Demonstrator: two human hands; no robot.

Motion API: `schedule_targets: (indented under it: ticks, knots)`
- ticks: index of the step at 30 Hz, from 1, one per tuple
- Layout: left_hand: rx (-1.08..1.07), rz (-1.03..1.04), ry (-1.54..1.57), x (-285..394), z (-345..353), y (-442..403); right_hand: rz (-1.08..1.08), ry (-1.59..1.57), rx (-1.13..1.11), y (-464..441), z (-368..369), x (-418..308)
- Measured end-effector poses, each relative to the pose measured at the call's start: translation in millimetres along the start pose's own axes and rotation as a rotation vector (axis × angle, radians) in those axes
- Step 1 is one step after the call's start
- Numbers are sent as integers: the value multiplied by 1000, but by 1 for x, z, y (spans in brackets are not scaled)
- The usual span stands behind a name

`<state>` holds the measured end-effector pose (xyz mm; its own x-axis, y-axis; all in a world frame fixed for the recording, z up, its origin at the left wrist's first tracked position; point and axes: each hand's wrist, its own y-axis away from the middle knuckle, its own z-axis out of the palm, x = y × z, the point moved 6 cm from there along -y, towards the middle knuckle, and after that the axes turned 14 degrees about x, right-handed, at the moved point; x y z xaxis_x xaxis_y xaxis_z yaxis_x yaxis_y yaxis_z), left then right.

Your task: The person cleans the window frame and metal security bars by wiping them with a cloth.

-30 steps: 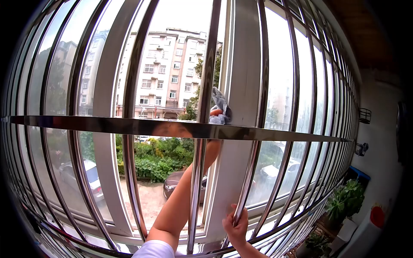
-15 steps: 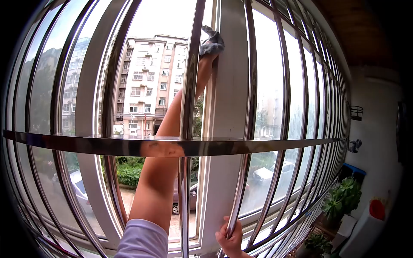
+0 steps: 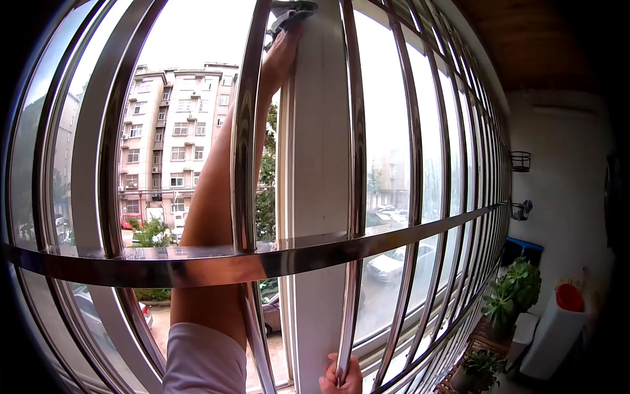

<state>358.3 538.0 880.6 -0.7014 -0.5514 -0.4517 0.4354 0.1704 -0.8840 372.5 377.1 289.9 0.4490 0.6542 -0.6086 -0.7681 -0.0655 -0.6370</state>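
Note:
My left hand (image 3: 282,55) is stretched high between the bars, closed on a dark grey cloth (image 3: 293,14) near the top of the view. The cloth lies against the upper part of a white window frame post (image 3: 319,151); some of it is cut off by the top edge. My left arm, in a white sleeve (image 3: 202,360), passes behind a flat metal crossbar (image 3: 302,255). Low in the view, my right hand (image 3: 342,377) is wrapped round a vertical metal bar (image 3: 349,315). Its lower part is out of frame.
Shiny vertical bars (image 3: 410,144) run across the window on both sides of my arm. Potted plants (image 3: 513,293) stand at the lower right, beside a white container with a red top (image 3: 569,297). A wire holder (image 3: 520,161) hangs on the wall. Outside are cars and an apartment building (image 3: 177,125).
The view has shifted, so the post and bars sit further left and the crossbar lower. My left hand and the cloth are higher in view. My right hand still grips the bar.

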Motion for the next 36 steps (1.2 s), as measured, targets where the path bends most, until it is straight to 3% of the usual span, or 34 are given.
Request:
schedule_targets:
  ticks: [1,3,4,5,9,11,15,17,22,27,30,34,35,36]
  knots:
    - [-18,-30,-15,-7,2,0,-72,94,-6,1,2,-5]
    - [49,-328,-202,-27,-5,-2,-68,67,-16,2,7,-12]
    - [78,-21,-169,5,-10,5,-57,38,-30,1,10,-13]
    - [77,-21,-170,15,-12,6,-56,37,-31,1,11,-15]
    - [47,-139,-172,25,-13,16,-106,135,-55,-1,4,-12]
    - [26,-346,-190,32,-15,32,-159,181,-49,-3,-2,-4]
    - [18,-365,-202,37,-19,68,-177,260,-1,-5,-9,5]
    - [10,-261,-240,52,-23,90,-152,263,-26,-8,-1,-7]
    - [87,-594,-184,79,-28,148,-50,188,-128,-12,1,-23]
    - [107,-431,-181,103,-32,194,23,174,-129,-15,1,-23]
    - [-73,-159,-284,120,-33,219,-1,138,-134,-16,1,-23]
    - [-205,6,-784,155,-45,263,36,94,-146,-15,4,-26]
    - [-248,-170,-764,162,-42,272,40,62,-148,-16,4,-27]
    - [-66,-351,-482,177,-43,275,19,73,-145,-17,5,-30]
